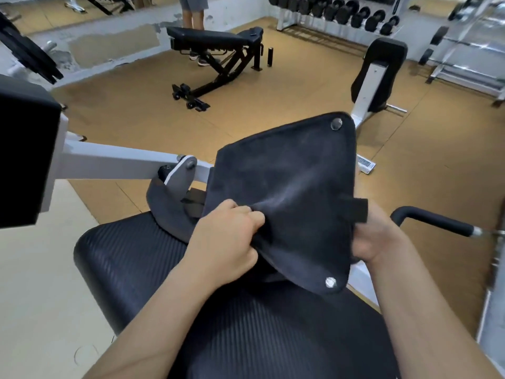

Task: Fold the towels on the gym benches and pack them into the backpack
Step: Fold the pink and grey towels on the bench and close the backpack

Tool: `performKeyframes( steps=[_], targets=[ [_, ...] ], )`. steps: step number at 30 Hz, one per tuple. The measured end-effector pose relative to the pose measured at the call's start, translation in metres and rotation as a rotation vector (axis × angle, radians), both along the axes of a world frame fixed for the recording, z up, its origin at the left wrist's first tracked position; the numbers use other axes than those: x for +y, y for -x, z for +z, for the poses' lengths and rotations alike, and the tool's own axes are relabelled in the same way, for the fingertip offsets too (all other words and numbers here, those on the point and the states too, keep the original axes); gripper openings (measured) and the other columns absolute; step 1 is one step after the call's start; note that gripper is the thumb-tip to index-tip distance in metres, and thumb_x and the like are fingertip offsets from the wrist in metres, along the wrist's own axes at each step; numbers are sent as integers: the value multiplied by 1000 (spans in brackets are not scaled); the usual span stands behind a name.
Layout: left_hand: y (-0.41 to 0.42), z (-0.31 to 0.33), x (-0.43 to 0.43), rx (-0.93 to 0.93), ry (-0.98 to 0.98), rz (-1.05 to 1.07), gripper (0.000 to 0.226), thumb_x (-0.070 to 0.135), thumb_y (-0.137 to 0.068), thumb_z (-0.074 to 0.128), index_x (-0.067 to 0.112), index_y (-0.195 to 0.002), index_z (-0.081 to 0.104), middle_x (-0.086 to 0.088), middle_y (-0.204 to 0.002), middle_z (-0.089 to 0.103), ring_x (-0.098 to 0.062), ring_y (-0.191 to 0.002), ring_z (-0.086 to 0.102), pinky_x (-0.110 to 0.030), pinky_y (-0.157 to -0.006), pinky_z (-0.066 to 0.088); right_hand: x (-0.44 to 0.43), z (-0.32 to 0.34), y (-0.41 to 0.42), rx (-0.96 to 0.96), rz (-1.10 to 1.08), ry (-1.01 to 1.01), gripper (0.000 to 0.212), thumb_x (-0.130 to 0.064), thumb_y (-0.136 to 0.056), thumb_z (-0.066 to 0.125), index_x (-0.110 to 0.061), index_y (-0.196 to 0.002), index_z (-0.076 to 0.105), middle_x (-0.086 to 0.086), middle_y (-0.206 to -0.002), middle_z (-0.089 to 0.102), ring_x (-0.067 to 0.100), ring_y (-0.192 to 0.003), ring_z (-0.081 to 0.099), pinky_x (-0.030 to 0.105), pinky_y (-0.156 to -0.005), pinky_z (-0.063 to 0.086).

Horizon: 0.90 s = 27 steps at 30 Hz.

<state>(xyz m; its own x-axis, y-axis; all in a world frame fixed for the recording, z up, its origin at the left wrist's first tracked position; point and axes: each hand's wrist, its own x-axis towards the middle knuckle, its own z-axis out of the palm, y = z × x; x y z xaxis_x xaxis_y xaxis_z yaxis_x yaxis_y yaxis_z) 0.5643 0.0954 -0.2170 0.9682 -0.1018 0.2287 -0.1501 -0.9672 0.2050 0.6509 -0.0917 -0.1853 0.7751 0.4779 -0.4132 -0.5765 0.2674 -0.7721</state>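
Towel (287, 181) folding is in hand: we hold it above the bench pad (131, 269), left hand (226, 242) fisted on its near edge, right hand (379, 242) clasping the opposite edge, and next we likely bring both edges together squarely.

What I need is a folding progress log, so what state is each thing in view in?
towel: held up, spread open, not folded; its left end lies on the bench pad.
left hand: grips the towel's near edge, fingers curled.
right hand: holds the towel's right edge.
bench pad: flat, under the towel.
dumbbells: racked.
backpack: not in view.
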Motion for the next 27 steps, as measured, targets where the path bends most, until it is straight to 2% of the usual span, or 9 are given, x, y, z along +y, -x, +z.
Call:
performKeyframes(
  steps=[3,7,9,11,13,17,20,22,27],
  targets=[
    [-5,9,7,-24,150,204,21,9,-54,34,22,-62,20,3,-59,34,-25,-66,37,-34,-51,31,-14,0,-6,-56,23,-37,75,-74,-82,32,-18,-120,67,2,-103,73,19,-96,71,35,-76,59],
    [-5,9,45,-153,268,573,19,1,-62,38,18,-69,34,-2,-67,47,-31,-67,39,-39,-55,35,-11,-8,-18,-268,219,173,63,-69,-91,32,-29,-134,56,-6,-124,67,13,-110,66,39,-87,53],
    [-2,6,60,-8,172,764,23,-1,-76,43,18,-89,43,-10,-87,56,-33,-75,46,-39,-62,35,1,-10,-23,-459,261,400,41,-46,-97,51,-35,-136,52,-16,-122,65,-2,-106,64,26,-84,53],
    [2,2,63,295,19,771,41,10,-84,46,24,-122,38,-14,-113,53,-37,-97,52,-44,-71,41,5,-20,-38,-725,340,677,56,-29,-90,64,-35,-142,45,-20,-128,57,-7,-116,54,23,-97,47],
    [6,10,59,510,-105,709,68,18,-87,45,34,-145,13,-11,-135,40,-36,-122,41,-51,-87,41,6,-31,-49,-894,544,911,81,-25,-81,71,-27,-151,30,-9,-148,42,8,-136,38,35,-112,35],
    [-15,58,9,29,-16,259,81,11,-76,48,22,-151,18,-4,-150,31,-27,-134,29,-46,-106,34,19,-35,-55,-988,627,936,62,-26,-77,70,-28,-135,48,-6,-133,53,21,-125,48,38,-100,44],
    [-49,60,-53,170,-19,-103,77,34,-83,50,28,-152,16,5,-153,31,-15,-140,25,-43,-114,26,30,-32,-54,-1009,617,1109,47,-13,-94,55,-10,-139,43,12,-140,47,32,-134,41,32,-105,34],
    [-61,39,-49,284,-169,-73,79,30,-84,54,42,-149,11,9,-154,29,-17,-141,23,-49,-110,30,26,-38,-54,-1076,617,1107,44,-19,-99,47,-14,-143,42,9,-144,48,25,-133,42,34,-109,34],
    [-60,35,37,215,-240,370,47,8,-83,53,45,-109,68,6,-128,49,-25,-116,37,-39,-89,44,-6,-33,-72,-944,683,949,22,-23,-96,56,-29,-103,76,-10,-99,74,8,-94,64,31,-83,51]
  ],
)
